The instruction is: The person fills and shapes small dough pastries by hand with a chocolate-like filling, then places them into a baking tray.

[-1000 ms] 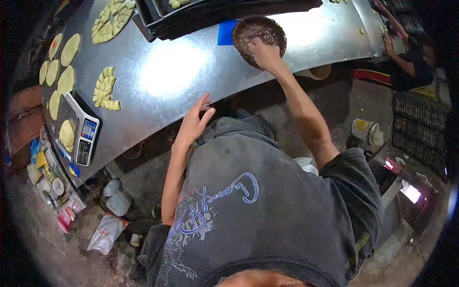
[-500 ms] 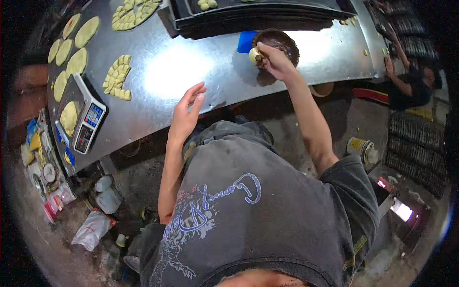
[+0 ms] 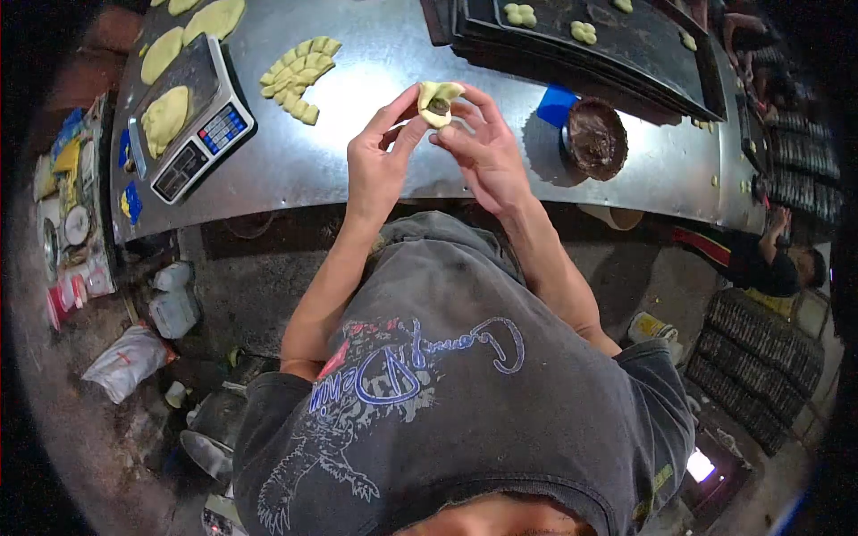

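Note:
Between my two hands is a piece of pale yellow dough point(image 3: 441, 90) with a dark brown filling showing in its middle. My left hand point(image 3: 382, 165) pinches its left edge with thumb and fingers. On the other side, my right hand point(image 3: 487, 156) grips it, the thumb at the lower edge. Both hands are over the near edge of the metal table point(image 3: 335, 174). To the right stands a round bowl of dark brown filling point(image 3: 597, 138), a blue scraper point(image 3: 556, 106) at its left rim. Cut dough pieces point(image 3: 299, 76) lie left of my hands.
A digital scale point(image 3: 211, 134) carries a lump of dough point(image 3: 165, 122) at the left. Flat dough rounds point(image 3: 162, 56) lie beyond it. Stacked black trays point(image 3: 626, 76) with small shaped dough pieces point(image 3: 584, 33) occupy the back right. Another person point(image 3: 776, 259) is at the far right.
My right hand has come left from the bowl with the filled dough. My left hand has moved up to meet it, and both now hold it. The view has shifted to the right.

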### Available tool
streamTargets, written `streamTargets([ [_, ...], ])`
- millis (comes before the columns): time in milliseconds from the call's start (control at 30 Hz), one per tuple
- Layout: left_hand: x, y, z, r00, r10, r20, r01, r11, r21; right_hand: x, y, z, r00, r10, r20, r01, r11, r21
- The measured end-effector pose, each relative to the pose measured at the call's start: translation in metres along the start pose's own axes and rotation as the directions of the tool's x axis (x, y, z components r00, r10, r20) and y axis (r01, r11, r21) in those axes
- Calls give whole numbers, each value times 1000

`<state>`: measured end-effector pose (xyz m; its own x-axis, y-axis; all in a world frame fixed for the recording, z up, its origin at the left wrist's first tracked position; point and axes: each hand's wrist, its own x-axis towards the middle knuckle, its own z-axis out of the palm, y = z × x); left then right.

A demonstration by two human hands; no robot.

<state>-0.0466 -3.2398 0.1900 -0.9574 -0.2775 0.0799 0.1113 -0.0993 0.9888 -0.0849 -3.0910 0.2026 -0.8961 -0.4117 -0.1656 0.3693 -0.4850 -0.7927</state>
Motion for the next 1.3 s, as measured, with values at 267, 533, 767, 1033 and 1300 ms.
streamTargets([
  [267,10,8,-44,969,139,206,-144,990,8,11,2,4,981,187,55,-167,952,-257],
  [533,13,18,-7,982,16,190,5,994,-109,-17,-5,24,909,-415,48,359,716,-598],
  [767,15,7,34,888,-333,316,368,928,-59,-49,-38,13,840,-480,253,489,467,-736],
  [1033,-22,10,87,958,51,283,-37,998,-55,-43,-44,-69,971,-158,-177,113,964,-241],
  [1300,-43,11,132,987,55,149,-69,994,88,-64,-55,-85,947,-302,-108,233,878,-417],
])
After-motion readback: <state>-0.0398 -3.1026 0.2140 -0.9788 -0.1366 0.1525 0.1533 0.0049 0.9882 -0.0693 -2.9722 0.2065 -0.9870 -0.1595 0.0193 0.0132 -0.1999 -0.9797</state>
